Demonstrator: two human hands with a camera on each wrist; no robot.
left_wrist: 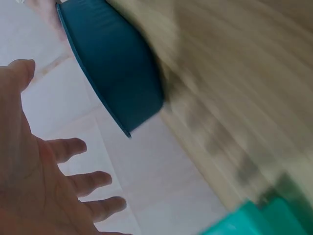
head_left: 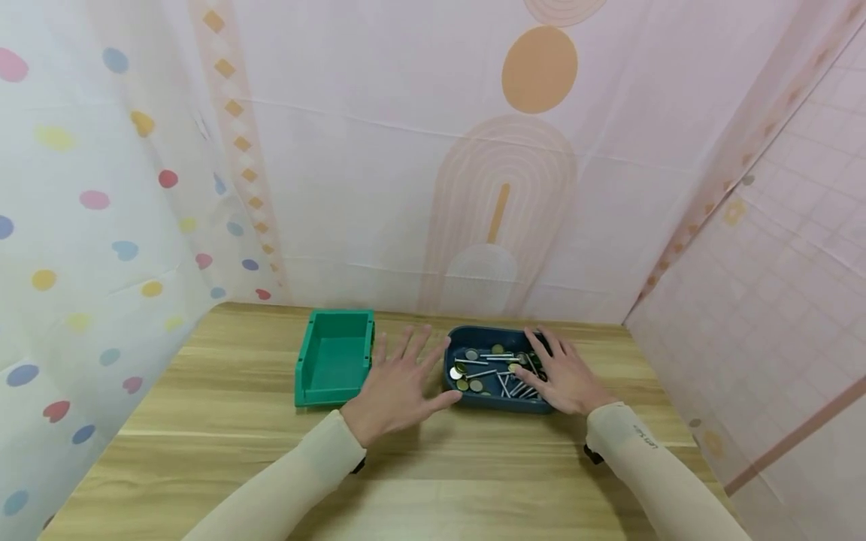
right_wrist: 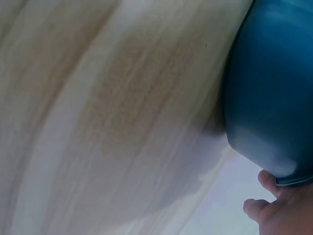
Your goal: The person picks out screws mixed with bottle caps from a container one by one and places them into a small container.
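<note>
A dark blue tray (head_left: 501,403) sits toward the back of the table, holding several gold and silver coins (head_left: 476,386) and several long metal screws or nails (head_left: 482,373). Over its right end is my right hand (head_left: 567,376), fingers spread, covering part of the contents. In the right wrist view its fingers (right_wrist: 268,183) are right at the rim of the tray (right_wrist: 274,98). My left hand (head_left: 399,387) hovers palm down with spread fingers between the tray and a green bin (head_left: 338,361), holding nothing. The left wrist view shows its bare palm (left_wrist: 34,181) beside the tray's outer wall (left_wrist: 115,63).
The wood-grain table (head_left: 223,421) ends at a patterned cloth backdrop (head_left: 358,188) behind the containers. More cloth hangs on the left (head_left: 88,285) and right (head_left: 778,300). The green bin's low front faces me.
</note>
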